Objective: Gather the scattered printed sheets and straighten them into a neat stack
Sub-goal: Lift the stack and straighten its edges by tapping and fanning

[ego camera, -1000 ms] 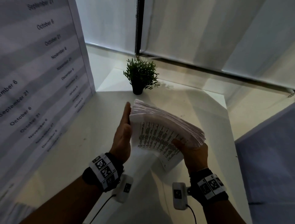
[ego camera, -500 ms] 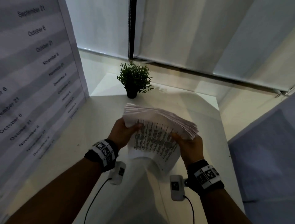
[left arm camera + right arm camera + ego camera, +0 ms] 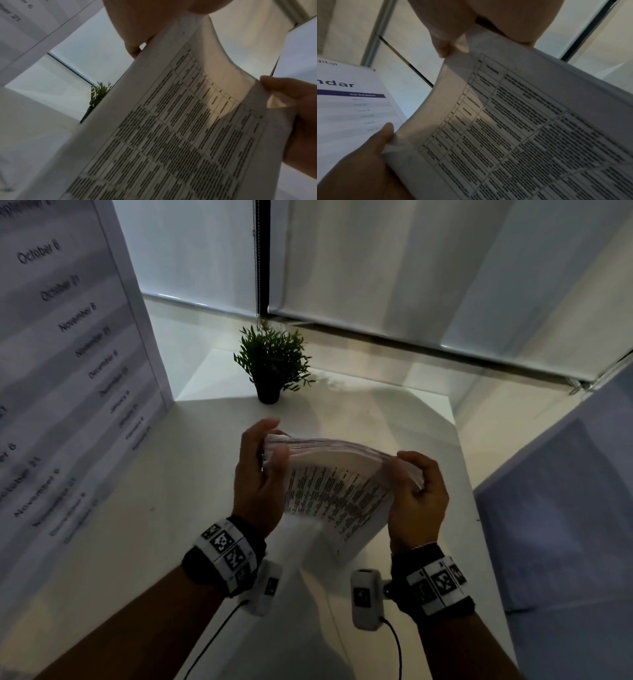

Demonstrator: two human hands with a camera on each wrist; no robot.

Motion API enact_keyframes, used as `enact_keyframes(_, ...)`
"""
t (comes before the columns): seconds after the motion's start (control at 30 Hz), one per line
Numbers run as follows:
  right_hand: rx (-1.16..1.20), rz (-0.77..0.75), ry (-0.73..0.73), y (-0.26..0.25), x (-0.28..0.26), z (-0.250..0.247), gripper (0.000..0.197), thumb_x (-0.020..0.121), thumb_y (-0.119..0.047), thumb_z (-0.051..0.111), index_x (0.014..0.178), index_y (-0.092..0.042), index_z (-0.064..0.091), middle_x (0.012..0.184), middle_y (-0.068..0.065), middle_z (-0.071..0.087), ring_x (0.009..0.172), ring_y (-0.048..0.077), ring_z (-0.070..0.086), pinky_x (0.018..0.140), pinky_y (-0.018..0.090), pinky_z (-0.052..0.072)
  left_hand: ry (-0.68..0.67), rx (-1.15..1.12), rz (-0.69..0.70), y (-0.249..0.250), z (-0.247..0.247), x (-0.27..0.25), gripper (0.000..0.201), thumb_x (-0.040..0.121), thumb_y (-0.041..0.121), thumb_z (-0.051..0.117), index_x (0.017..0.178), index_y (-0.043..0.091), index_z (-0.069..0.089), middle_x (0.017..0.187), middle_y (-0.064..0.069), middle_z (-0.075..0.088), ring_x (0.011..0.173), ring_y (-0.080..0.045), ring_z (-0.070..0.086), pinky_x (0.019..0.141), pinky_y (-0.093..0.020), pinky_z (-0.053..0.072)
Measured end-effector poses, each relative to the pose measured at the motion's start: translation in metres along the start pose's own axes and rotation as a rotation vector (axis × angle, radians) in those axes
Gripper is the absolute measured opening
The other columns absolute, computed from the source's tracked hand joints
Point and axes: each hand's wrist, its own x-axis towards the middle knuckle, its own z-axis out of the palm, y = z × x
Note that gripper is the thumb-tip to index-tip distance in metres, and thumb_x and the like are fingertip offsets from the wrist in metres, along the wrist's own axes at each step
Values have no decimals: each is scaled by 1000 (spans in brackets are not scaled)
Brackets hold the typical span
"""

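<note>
A thick stack of printed sheets point(image 3: 337, 484) stands on its lower edge on the white table point(image 3: 154, 508), its printed table face toward me. My left hand point(image 3: 263, 460) grips the stack's upper left corner, thumb on the near face. My right hand point(image 3: 416, 484) grips the upper right corner the same way. The top edges fan out and bow between the hands. In the left wrist view the sheets point(image 3: 171, 128) fill the frame, with my left hand point(image 3: 137, 27) above. The right wrist view shows the sheets point(image 3: 513, 128) under my right hand point(image 3: 453, 27).
A small potted plant point(image 3: 272, 368) stands at the back of the table, just beyond the stack. A large calendar board point(image 3: 65, 354) leans along the left side. The table's right edge point(image 3: 479, 525) runs close beside my right hand. Window blinds point(image 3: 411, 268) hang behind.
My left hand went from resting flat against the stack's left edge to gripping its upper corner. The stack has turned more upright and squarer between both hands.
</note>
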Motion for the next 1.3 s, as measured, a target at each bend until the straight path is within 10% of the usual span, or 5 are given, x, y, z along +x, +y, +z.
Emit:
enact_keyframes(0.33,22,0,83,1,9,1,24,94,-19,45,99,-27,67,84,-13,71,85,5,65,74,16,51,32,254,23,3,3,19,20,98,19,40,98,14,60,91,3,62,82,0,57,69,-12,43)
enact_keyframes(0.73,-12,40,-52,5,-4,-1,24,83,-37,59,106,-35,56,93,-21,62,84,-13,60,65,4,48,37,-66,-149,8,-1,27,21,96,12,41,107,3,56,93,-13,66,82,-19,65,71,-32,55)
enact_keyframes(0.87,50,113,-121,8,-4,-5,60,61,-45,78,114,-29,56,97,-10,65,85,-6,65,67,9,52,10,-97,-159,-2,-8,25,30,95,25,41,115,6,53,99,-20,63,85,-30,62,72,-40,53)
enact_keyframes(1.03,32,220,-187,19,1,-7,38,68,-10,82,104,-15,69,94,-11,76,88,6,71,72,17,55,-226,-84,-219,-10,-17,20,77,71,44,76,133,23,37,110,-4,64,96,-18,68,78,-32,60)
enact_keyframes(1.3,16,138,-221,4,16,-16,26,73,4,77,90,-14,71,74,-23,73,71,-7,68,64,8,51,-116,103,-162,-6,-19,13,23,75,19,80,95,23,69,87,27,70,82,4,67,69,-14,54)
